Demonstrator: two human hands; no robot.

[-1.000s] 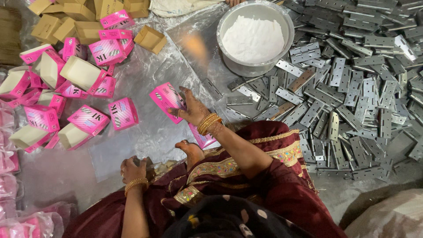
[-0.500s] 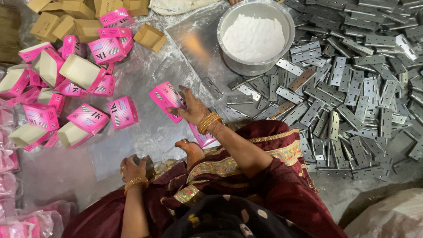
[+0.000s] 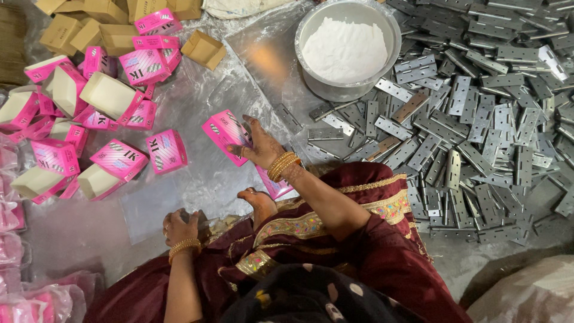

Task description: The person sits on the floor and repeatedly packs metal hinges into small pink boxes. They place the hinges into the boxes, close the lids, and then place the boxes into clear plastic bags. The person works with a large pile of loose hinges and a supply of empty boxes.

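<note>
Hardly any change across the last second: right hand (image 3: 258, 146) still gripping flat pink cardboard carton (image 3: 226, 136); left hand (image 3: 179, 227) still closed, contents impossible to tell.

I count one metal bowl (image 3: 348, 45) of white powder (image 3: 345, 49) at 12 o'clock. Metal hinges (image 3: 472, 119) heaped from 1 to 4 o'clock, too many for me to count. Pink boxes (image 3: 119, 158), roughly fifteen, from 9 to 11 o'clock. Brown cartons (image 3: 89, 27), about seven, at 11 o'clock. Two hands: left hand (image 3: 179, 227), right hand (image 3: 260, 146).
</note>
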